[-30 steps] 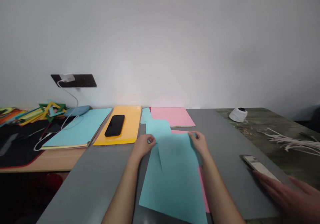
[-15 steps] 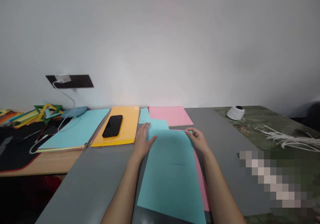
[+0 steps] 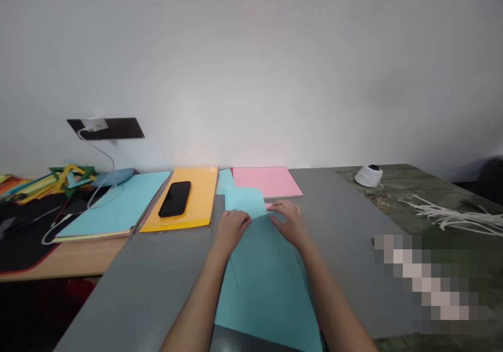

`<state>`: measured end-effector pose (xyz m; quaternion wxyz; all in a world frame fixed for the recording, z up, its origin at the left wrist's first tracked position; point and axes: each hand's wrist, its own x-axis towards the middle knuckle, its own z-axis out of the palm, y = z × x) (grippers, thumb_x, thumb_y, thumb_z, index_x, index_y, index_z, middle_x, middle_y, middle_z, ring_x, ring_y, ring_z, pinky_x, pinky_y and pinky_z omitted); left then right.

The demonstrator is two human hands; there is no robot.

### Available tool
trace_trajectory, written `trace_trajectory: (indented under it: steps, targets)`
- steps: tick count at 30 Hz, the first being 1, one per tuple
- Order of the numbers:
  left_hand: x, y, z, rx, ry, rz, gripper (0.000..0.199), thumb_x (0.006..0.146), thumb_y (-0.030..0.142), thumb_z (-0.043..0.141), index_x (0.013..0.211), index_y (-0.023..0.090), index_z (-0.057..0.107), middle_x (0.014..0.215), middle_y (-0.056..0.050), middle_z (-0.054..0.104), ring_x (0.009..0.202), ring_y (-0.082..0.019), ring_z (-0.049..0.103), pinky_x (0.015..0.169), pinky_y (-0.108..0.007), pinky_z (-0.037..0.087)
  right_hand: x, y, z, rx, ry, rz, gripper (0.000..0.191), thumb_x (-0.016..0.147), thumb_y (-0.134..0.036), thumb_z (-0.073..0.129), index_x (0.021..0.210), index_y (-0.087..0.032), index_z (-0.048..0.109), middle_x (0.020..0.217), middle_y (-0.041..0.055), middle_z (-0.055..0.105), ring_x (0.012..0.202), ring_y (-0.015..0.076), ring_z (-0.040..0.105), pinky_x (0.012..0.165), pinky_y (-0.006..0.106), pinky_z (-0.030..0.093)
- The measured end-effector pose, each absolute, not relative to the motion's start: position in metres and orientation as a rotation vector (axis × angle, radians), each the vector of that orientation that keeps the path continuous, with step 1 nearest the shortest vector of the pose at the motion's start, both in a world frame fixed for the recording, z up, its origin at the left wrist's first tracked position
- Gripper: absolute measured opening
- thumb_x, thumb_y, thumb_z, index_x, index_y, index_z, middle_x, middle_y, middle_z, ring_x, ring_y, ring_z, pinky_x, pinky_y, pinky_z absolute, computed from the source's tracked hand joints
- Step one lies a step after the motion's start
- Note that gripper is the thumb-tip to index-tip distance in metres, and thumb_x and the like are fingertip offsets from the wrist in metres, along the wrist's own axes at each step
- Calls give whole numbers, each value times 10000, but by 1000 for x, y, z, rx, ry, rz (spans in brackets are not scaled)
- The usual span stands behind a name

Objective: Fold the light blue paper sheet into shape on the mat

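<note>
A large light-blue sheet of paper (image 3: pixel 267 289) lies lengthwise in front of me, its near edge slanting across the grey table. My left hand (image 3: pixel 233 230) is closed on the sheet's far left corner, thumb and fingers together. At the far right corner, my right hand (image 3: pixel 288 222) pinches the edge between thumb and fingers. A faint crease runs down the sheet's left side. Just beyond the hands lies another light-blue paper piece (image 3: pixel 245 199) with a rounded corner. Pink paper under the sheet shows only as slivers, mostly hidden.
A black phone (image 3: pixel 175 199) rests on a yellow folder (image 3: pixel 202 195) at left, beside a blue paper stack (image 3: pixel 118 210). Pink paper (image 3: pixel 267 180) lies at the back. To the right are a white thread spool (image 3: pixel 368 176) and white cords (image 3: pixel 451 216). One patch is pixelated.
Both hands have closed in toward each other along the sheet's far edge, the right hand moving left. My left hand has gone from spread fingers to a grip. The pink strip at right is now mostly covered.
</note>
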<state>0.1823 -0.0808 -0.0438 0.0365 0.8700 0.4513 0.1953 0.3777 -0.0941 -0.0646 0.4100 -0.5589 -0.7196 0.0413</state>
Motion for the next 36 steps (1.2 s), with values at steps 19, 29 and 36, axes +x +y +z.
trace_trajectory:
  steps: [19, 29, 36]
  targets:
    - [187, -83, -43, 2785, 1258, 574, 192, 839, 247, 393, 800, 194, 573, 779, -13, 623, 767, -147, 518, 726, -295, 279, 345, -98, -67, -1425, -1827, 155, 41, 645, -174, 504, 615, -201, 510, 686, -18, 607, 716, 149, 535, 747, 295, 288]
    - [166, -78, -34, 2694, 1325, 729, 241, 847, 285, 363, 817, 200, 587, 816, -16, 642, 789, -150, 539, 707, -287, 289, 420, -90, -83, -1712, -1713, 211, 84, 631, -245, 517, 557, -206, 518, 646, -16, 618, 662, 156, 550, 696, 288, 332]
    - [162, -76, -38, 2543, 1328, 856, 217, 821, 300, 408, 847, 204, 602, 881, -28, 648, 844, -168, 556, 718, -283, 341, 440, -87, -84, -1515, -1406, 478, 242, 708, -359, 475, 741, -168, 621, 758, 69, 651, 729, 184, 573, 650, 290, 403]
